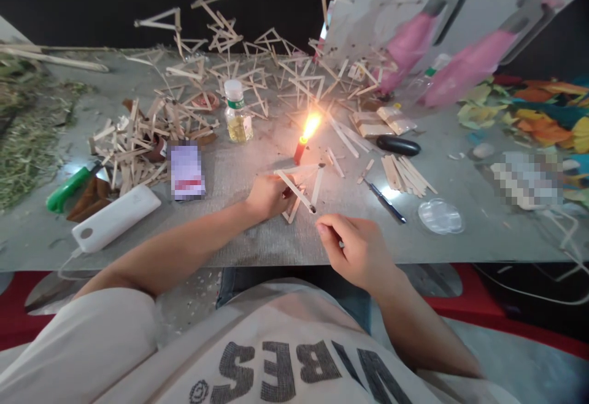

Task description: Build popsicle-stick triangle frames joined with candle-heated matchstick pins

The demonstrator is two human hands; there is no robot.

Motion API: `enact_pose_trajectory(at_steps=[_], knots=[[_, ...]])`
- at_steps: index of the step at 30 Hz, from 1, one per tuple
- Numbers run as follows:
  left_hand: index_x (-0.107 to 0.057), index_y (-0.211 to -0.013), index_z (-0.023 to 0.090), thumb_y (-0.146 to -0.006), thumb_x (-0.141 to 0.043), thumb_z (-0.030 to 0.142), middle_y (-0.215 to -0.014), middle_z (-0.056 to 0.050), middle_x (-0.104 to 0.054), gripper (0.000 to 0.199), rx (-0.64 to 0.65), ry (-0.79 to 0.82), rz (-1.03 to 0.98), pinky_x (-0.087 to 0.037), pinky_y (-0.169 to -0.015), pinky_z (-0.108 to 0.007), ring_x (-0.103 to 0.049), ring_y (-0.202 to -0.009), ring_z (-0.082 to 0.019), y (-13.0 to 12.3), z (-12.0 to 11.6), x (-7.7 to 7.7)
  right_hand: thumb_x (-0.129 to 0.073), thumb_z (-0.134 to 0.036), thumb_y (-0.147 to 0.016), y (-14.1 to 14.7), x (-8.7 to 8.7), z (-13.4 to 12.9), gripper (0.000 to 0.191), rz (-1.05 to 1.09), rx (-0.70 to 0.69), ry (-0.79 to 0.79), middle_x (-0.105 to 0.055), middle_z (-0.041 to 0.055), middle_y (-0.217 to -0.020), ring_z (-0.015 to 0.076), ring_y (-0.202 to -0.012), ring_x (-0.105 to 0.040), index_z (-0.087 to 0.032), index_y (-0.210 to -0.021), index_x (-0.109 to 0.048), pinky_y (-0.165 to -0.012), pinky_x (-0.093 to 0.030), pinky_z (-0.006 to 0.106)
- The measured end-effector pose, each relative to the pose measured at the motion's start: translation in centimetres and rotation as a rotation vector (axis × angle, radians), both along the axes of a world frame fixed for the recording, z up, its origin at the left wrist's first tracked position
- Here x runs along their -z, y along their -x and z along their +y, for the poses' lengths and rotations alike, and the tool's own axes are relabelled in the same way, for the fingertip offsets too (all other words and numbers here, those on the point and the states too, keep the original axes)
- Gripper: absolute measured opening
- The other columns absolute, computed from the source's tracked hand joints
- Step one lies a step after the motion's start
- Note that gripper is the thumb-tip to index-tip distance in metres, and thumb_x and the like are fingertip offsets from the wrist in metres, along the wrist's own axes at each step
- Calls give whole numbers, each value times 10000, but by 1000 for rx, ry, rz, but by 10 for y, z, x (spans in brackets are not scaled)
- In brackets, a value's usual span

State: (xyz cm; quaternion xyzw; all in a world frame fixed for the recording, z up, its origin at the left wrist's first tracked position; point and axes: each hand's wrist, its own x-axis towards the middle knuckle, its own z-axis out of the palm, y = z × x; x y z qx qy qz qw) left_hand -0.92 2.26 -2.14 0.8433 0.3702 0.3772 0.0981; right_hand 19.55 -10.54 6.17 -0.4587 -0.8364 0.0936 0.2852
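In the head view, my left hand (pixel 271 198) is closed on a small frame of joined wooden sticks (pixel 297 191) with dark joints. Just right of the frame's lower corner is my right hand (pixel 352 244), thumb and index finger pinched together; anything between them is too small to make out. Behind the frame stands a red candle (pixel 299 150) with a tall flame. Loose flat sticks (pixel 407 174) and a dark pen-like tool (pixel 386 202) lie to the right of the candle.
Many joined stick frames (pixel 257 73) spread across the table's back. A bottle of yellowish liquid (pixel 239 125), a phone (pixel 186 171), a white power bank (pixel 117 217) and a stick pile (pixel 138 146) are left. On the right are a clear round lid (pixel 440 216) and pink glue guns (pixel 473 70).
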Motion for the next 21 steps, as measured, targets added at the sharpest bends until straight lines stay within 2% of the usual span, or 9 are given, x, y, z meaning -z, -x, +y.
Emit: enact_pose_trajectory(at_steps=[5, 10, 21], knots=[[-546, -598, 200, -896, -639, 315, -545, 2, -582, 333, 8, -11, -12, -339, -506, -269, -498, -492, -124, 0, 0, 3, -483, -205, -1041, -5, -12, 22, 192, -131, -39, -74, -731, 35, -780, 155, -633, -591, -204, -961, -657, -629, -366, 311], [-536, -601, 201, -910, -627, 306, -531, 7, -569, 338, 7, -13, -25, -311, -488, -268, -477, -476, -120, 0, -1, 2, -501, -220, -1035, -10, -20, 46, 204, -160, -92, -26, -768, 33, -860, 167, -710, -644, -231, -971, -695, -664, -388, 314], [-518, -616, 212, -924, -621, 356, -547, 8, -546, 355, -3, -29, -37, -303, -483, -280, -468, -493, -124, -1, 1, 4, -524, -268, -1046, -11, -12, 76, 213, -61, -135, 25, -798, 36, -985, 190, -830, -710, -245, -1001, -731, -717, -451, 328]])
